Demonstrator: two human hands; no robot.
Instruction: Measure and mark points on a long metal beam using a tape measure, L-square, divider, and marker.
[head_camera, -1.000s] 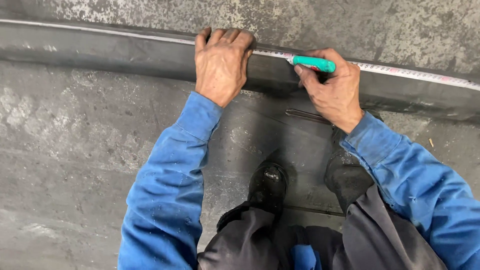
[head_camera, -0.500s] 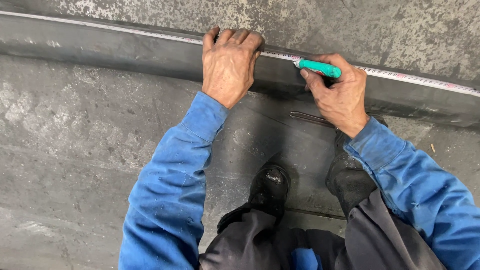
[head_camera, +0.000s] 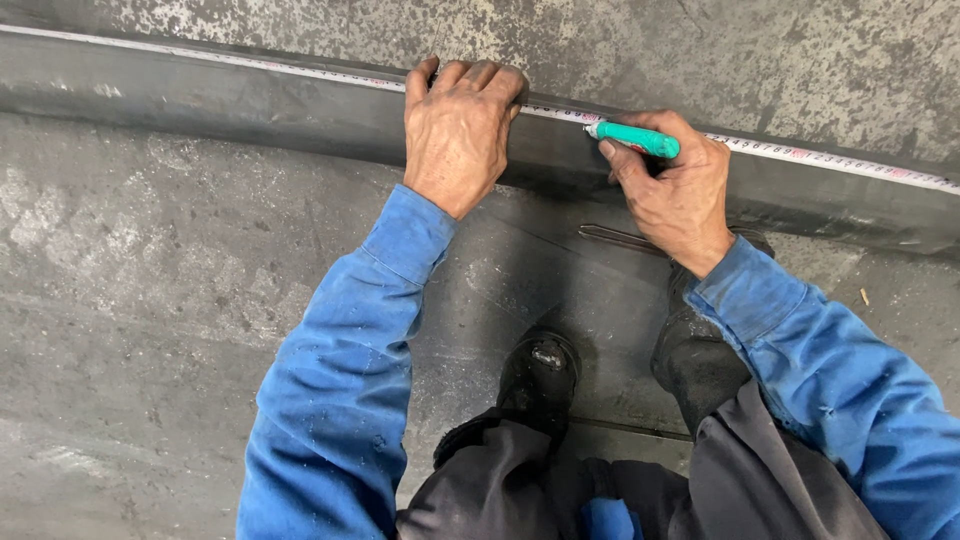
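From the head camera, looking down, a person bends over a long dark metal beam (head_camera: 250, 105) that lies across the grey floor (head_camera: 150, 300). A thin white measuring tape (head_camera: 830, 160) runs along the top far edge of the beam, from one side of the picture to the other.

The left hand (head_camera: 458, 135) lies flat on top of the beam. Its fingers are spread a little and curl over the far edge, pressing down on the tape. It holds nothing inside it.

The right hand (head_camera: 675, 190) is just beside it on the beam, a little apart. Its grip is pressed together around a green marker (head_camera: 640, 140). The thumb and fingers pinch the marker near its middle. The marker lies almost flat, and its pale tip points toward the left hand and sits right at the tape on the top far edge of the beam.

Both arms wear blue sleeves (head_camera: 340, 380). Lower down, two black shoes (head_camera: 540, 370) stand on the floor close to the beam, and dark trousers (head_camera: 520, 490) show at the bottom edge. A thin dark metal strip (head_camera: 620, 238) lies on the floor under the right wrist.
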